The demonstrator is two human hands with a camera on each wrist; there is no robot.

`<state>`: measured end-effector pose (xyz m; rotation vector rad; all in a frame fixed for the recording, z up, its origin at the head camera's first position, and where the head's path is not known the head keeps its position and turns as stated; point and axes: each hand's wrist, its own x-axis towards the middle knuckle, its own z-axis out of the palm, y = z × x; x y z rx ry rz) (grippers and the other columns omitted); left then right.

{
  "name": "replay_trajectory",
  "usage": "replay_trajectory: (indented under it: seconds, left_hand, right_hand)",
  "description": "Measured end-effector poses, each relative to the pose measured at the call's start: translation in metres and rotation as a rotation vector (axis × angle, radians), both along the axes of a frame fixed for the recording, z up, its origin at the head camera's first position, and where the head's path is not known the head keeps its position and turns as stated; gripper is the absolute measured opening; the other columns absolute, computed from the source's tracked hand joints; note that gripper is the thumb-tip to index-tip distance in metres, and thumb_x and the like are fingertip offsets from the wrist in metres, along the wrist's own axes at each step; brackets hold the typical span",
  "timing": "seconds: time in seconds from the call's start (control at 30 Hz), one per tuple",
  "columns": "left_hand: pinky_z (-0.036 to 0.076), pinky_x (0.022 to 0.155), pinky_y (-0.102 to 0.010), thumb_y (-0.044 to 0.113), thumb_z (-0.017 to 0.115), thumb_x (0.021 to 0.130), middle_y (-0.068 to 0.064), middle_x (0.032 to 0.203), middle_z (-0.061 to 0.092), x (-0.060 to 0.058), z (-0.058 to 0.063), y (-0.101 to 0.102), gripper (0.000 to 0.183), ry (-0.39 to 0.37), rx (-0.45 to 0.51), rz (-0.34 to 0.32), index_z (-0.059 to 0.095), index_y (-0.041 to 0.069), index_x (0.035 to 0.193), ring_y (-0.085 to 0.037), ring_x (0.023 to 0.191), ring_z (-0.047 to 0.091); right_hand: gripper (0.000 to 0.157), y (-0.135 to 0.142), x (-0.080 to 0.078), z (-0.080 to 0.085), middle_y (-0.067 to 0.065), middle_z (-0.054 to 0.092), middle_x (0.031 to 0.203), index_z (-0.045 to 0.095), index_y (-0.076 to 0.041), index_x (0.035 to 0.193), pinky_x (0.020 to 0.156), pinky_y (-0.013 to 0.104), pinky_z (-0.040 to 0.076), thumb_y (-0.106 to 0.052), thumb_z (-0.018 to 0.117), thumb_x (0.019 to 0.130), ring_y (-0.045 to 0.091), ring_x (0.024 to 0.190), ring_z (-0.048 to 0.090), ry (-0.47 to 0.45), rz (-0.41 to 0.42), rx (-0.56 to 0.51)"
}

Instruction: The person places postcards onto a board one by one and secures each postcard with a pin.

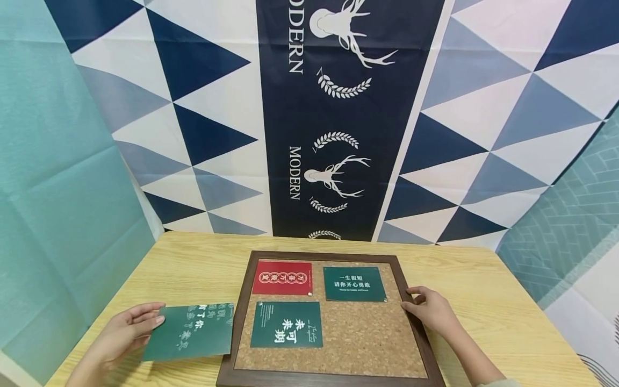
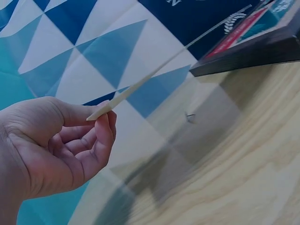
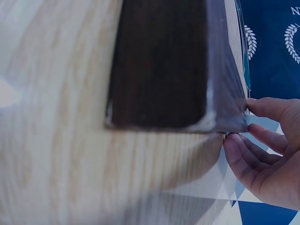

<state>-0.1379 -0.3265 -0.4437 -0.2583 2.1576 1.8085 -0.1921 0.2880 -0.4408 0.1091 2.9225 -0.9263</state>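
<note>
My left hand [image 1: 118,334] pinches a green postcard [image 1: 193,330] with pale characters by its left edge, thumb above. In the left wrist view the card shows edge-on, raised over the table. A brown-framed corkboard [image 1: 372,344] lies right of the card. On its cork are a red postcard [image 1: 282,278], a green postcard [image 1: 354,284] at upper right and another green postcard [image 1: 286,324] below the red one. My right hand [image 1: 430,309] holds the board's right frame edge, thumb on the rim and fingers along the outer side.
The board rests on a light wooden table [image 1: 188,269]. A small dark pin-like thing [image 2: 189,117] lies on the tabletop under the raised card. Behind the table hangs a patterned cloth [image 1: 213,129] with triangles and deer heads; teal sheeting [image 1: 58,177] stands at left.
</note>
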Motion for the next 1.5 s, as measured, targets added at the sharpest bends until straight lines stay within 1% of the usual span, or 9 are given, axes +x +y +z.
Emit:
replay_trajectory:
  seconds: [0.13,0.4,0.67,0.8,0.93,1.07,1.2,1.37,1.5]
  left_hand:
    - [0.05,0.063,-0.021,0.02,0.058,0.093,0.011,0.096,0.054,-0.003,-0.002,0.006,0.021,0.023,0.041,-0.053,0.058,0.036,0.106,-0.001,0.072,0.052]
    - [0.05,0.064,-0.021,0.02,0.06,0.092,0.009,0.096,0.054,-0.007,-0.001,0.019,0.025,0.033,0.055,-0.045,0.058,0.025,0.115,-0.001,0.073,0.053]
    - [0.051,0.066,-0.022,0.023,0.059,0.092,0.009,0.1,0.051,-0.009,0.0,0.026,0.033,0.049,0.019,-0.063,0.054,0.017,0.124,-0.001,0.075,0.053]
    - [0.052,0.068,-0.023,0.024,0.06,0.091,0.008,0.101,0.051,-0.01,0.001,0.031,0.045,0.055,-0.006,-0.061,0.048,0.007,0.132,-0.002,0.077,0.053]
    - [0.052,0.069,-0.024,0.024,0.061,0.09,0.006,0.101,0.052,-0.012,0.002,0.038,0.054,0.069,-0.031,-0.043,0.042,-0.001,0.135,-0.003,0.078,0.053]
    - [0.052,0.067,-0.023,0.023,0.061,0.09,0.006,0.1,0.051,-0.013,0.003,0.043,0.055,0.083,-0.018,-0.049,0.04,-0.003,0.134,-0.003,0.075,0.052]
    - [0.051,0.066,-0.022,0.022,0.061,0.09,0.006,0.099,0.05,-0.014,0.003,0.048,0.052,0.097,0.016,-0.061,0.042,-0.002,0.132,-0.003,0.074,0.051]
    - [0.051,0.066,-0.021,0.02,0.063,0.089,0.006,0.098,0.051,-0.014,0.005,0.057,0.048,0.113,0.037,-0.049,0.046,0.0,0.128,-0.004,0.075,0.052]
    - [0.051,0.066,-0.022,0.018,0.063,0.088,0.005,0.097,0.053,-0.015,0.007,0.065,0.047,0.126,0.04,-0.041,0.047,-0.002,0.127,-0.004,0.076,0.053]
  right_hand:
    - [0.052,0.001,0.0,-0.001,0.02,0.063,0.098,0.053,0.006,0.124,0.059,0.031,0.047,-0.025,0.067,0.085,0.023,0.079,0.06,0.0,0.003,-0.002]
    - [0.052,0.0,0.0,-0.002,0.021,0.062,0.1,0.053,0.006,0.125,0.06,0.033,0.048,-0.025,0.066,0.085,0.024,0.081,0.061,-0.01,-0.001,-0.008]
    - [0.052,0.0,-0.002,-0.002,0.02,0.062,0.099,0.053,0.006,0.124,0.06,0.032,0.047,-0.025,0.067,0.085,0.023,0.08,0.06,-0.007,-0.002,-0.011]
    - [0.052,0.001,-0.002,-0.001,0.02,0.063,0.099,0.053,0.006,0.124,0.061,0.033,0.048,-0.025,0.067,0.085,0.024,0.082,0.061,-0.004,0.001,-0.011]
    - [0.052,0.002,-0.002,-0.001,0.02,0.063,0.099,0.053,0.006,0.124,0.062,0.034,0.049,-0.026,0.067,0.085,0.025,0.082,0.061,-0.004,0.002,-0.012]
    - [0.053,0.002,-0.002,-0.002,0.02,0.062,0.099,0.053,0.006,0.125,0.061,0.033,0.049,-0.026,0.067,0.085,0.024,0.082,0.061,-0.008,0.001,-0.013]
    - [0.054,0.003,-0.003,-0.002,0.02,0.062,0.1,0.052,0.006,0.126,0.062,0.034,0.049,-0.027,0.067,0.085,0.024,0.082,0.061,-0.02,0.0,-0.016]
    - [0.055,0.003,-0.002,-0.001,0.02,0.061,0.101,0.051,0.006,0.127,0.062,0.034,0.048,-0.028,0.066,0.086,0.025,0.083,0.06,-0.028,-0.003,-0.023]
    - [0.055,0.002,-0.002,-0.001,0.02,0.061,0.101,0.051,0.006,0.127,0.061,0.032,0.047,-0.027,0.066,0.086,0.023,0.082,0.059,-0.034,-0.009,-0.032]
